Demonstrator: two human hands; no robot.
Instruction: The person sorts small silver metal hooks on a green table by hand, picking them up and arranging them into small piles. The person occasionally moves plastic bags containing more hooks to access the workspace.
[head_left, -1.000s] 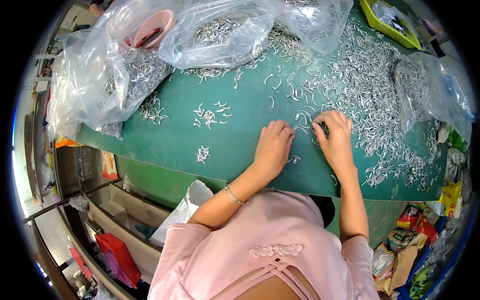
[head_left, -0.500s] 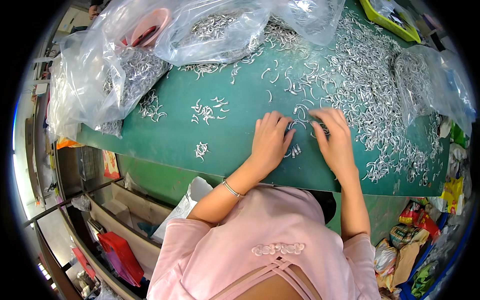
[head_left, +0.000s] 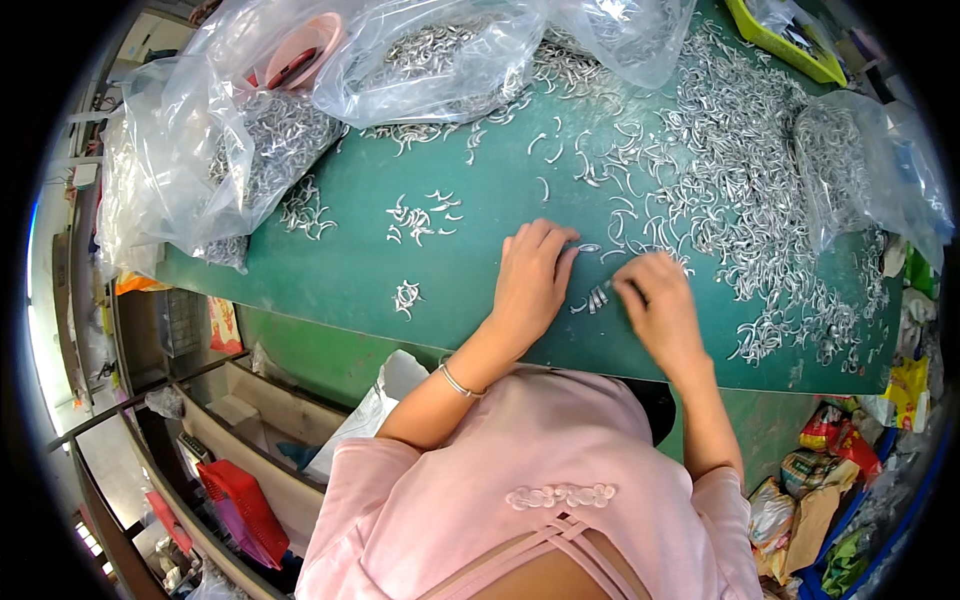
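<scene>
Many small, curved, silvery metal pieces lie loose over the right half of the green table. My left hand is closed in a pinch, and a curved metal piece sticks out at its thumb and forefinger. Just right of it, my right hand has its fingers curled together, slightly blurred; whatever they hold is hidden. Its fingertips are beside a short row of metal pieces lying side by side near the table's front edge. Further left lie a small cluster and a looser group of the same pieces.
Clear plastic bags of these pieces stand at the back left, back middle and right. A pink bowl holds a red object. A yellow-green basket is at the far right. Below left are drawers and a red basket.
My right hand has moved down and left from the loose pieces to the short row, its fingers drawing together. My left hand has shifted slightly left, with a piece now showing at its fingertips.
</scene>
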